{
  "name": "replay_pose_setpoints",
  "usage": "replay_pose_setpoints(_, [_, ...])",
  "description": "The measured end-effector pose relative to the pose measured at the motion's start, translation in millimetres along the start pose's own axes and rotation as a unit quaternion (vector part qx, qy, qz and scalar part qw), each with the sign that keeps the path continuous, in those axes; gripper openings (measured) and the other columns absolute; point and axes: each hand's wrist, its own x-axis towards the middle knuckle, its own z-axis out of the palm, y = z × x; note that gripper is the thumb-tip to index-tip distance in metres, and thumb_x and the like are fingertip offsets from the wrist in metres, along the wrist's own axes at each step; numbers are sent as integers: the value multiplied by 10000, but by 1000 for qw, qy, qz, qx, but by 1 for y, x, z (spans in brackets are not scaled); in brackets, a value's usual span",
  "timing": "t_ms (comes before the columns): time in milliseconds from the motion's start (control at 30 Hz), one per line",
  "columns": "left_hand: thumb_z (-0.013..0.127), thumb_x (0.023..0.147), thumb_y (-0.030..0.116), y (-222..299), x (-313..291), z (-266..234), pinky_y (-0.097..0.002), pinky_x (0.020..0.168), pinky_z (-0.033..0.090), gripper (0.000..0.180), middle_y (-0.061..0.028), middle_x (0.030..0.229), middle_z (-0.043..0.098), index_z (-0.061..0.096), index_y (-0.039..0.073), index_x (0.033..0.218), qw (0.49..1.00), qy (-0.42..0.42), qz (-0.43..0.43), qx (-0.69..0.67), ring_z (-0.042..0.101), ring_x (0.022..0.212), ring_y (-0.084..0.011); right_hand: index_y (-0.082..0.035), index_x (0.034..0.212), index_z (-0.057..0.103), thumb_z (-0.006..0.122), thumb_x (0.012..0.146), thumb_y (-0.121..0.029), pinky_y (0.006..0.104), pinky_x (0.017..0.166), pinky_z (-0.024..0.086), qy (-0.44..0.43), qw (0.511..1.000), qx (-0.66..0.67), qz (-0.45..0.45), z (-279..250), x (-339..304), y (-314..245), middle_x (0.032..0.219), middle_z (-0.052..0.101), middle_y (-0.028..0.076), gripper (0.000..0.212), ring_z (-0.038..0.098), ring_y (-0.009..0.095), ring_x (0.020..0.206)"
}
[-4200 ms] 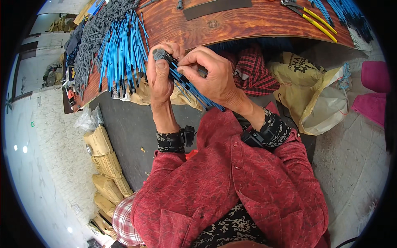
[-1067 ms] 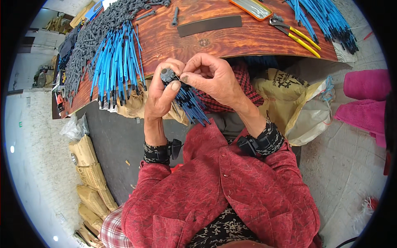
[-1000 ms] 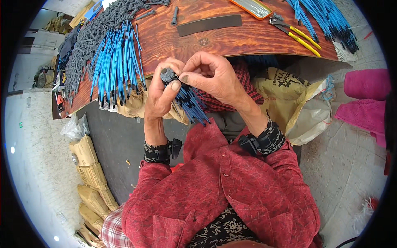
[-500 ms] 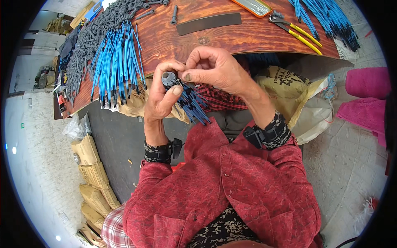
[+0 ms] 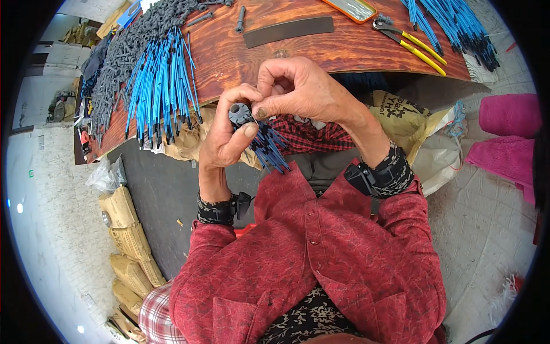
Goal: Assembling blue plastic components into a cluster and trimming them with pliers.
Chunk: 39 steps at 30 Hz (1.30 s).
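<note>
Below the table's front edge, my left hand (image 5: 219,140) is closed around a grey plastic hub (image 5: 239,113) with a round hole in its top. A bundle of thin blue rods with black ends (image 5: 270,148) hangs from the hub, slanting down to the right. My right hand (image 5: 306,92) is closed beside it, thumb and forefinger pinching a thin metal wire (image 5: 254,119) at the hub's side. The far end of the wire is hidden by the fingers.
On the wooden table (image 5: 223,60) lie a heap of grey plastic pieces (image 5: 114,74), blue rods (image 5: 162,86), a dark strip (image 5: 288,31), yellow-handled pliers (image 5: 415,49) and an orange-rimmed tray (image 5: 352,8). Sacks (image 5: 129,246) line the left; pink-covered seats (image 5: 507,117) stand right.
The hub has turned slightly and shifted a little right and down, still in my left hand. My right hand stays close beside it, its wrist and forearm a little farther right.
</note>
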Motion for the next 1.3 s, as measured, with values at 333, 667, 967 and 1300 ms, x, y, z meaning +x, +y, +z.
replay_pose_setpoints(333, [578, 967, 115, 12, 7, -1, -329, 972, 424, 474, -95, 1241, 495, 381, 20, 1387, 997, -62, -40, 36, 512, 1095, -166, -28, 773, 654, 871, 749, -163, 262, 548, 425, 25, 994, -103, 14, -7, -1, -7, 669, 599, -14, 256, 531, 63, 629])
replay_pose_setpoints(667, [573, 975, 100, 2, 14, 6, -308, 930, 430, 353, -73, 1176, 494, 412, 55, 1286, 999, -19, -33, 8, 494, 1018, -132, 11, 839, 640, 805, 826, -109, 228, 609, 508, 74, 995, 21, 71, -2, -9, -6, 774, 712, 80, 204, 667, 104, 715])
replay_pose_setpoints(967, [584, 991, 155, -13, 16, 10, -297, 925, 416, 324, -66, 1137, 516, 433, 47, 1256, 999, -2, -10, 34, 478, 1017, -136, -45, 872, 632, 816, 838, -157, 202, 544, 448, 45, 986, 78, 138, -12, -11, 10, 755, 662, 33, 218, 590, 72, 639])
replay_pose_setpoints(1300, [574, 1007, 167, -10, 23, 7, -287, 874, 420, 261, -50, 1072, 527, 448, 54, 1205, 1000, 9, 1, -8, 479, 957, -126, 5, 1038, 664, 727, 920, -157, 182, 616, 477, 84, 990, 101, 44, -8, -16, 5, 859, 675, 7, 210, 577, 36, 691])
